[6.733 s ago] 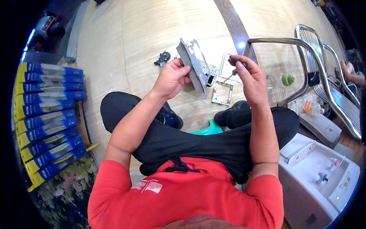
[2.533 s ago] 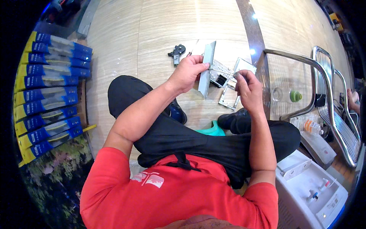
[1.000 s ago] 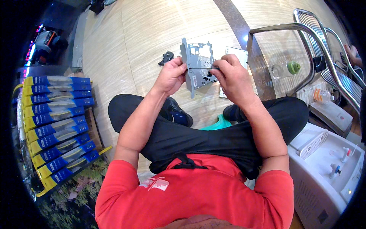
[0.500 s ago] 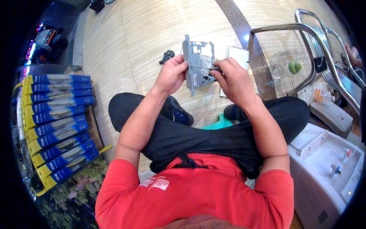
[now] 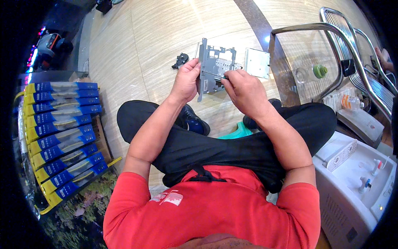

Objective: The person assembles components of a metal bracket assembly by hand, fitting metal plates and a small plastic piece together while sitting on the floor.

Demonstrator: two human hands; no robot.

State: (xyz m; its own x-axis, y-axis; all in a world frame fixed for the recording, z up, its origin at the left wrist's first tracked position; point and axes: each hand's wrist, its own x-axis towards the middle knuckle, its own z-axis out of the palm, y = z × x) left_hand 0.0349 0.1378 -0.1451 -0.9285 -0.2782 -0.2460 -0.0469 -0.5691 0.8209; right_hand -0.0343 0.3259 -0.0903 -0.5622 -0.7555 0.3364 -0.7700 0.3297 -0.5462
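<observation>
1. Left arm: bent at the elbow, forearm reaching forward and slightly inward. The left hand (image 5: 185,81) is raised, thumb toward the right hand.
2. Left hand grip: thumb and fingers pinched closed on the near-upright flange of the grey frame (image 5: 211,65).
3. Frame position: between the two hands, its open lattice extending forward and to the right of the left hand.
4. Right arm: bent, forearm angled forward and inward. The right hand (image 5: 245,89) has its back upward.
5. Right hand grip: fingers curled, thumb and forefinger closed on the thin screwdriver (image 5: 213,74). The shaft points left toward the flange; tip contact cannot be determined.
6. Adjacent parts: black component (image 5: 181,61) beyond the left hand; white panel (image 5: 257,63) beyond the right hand.
</observation>
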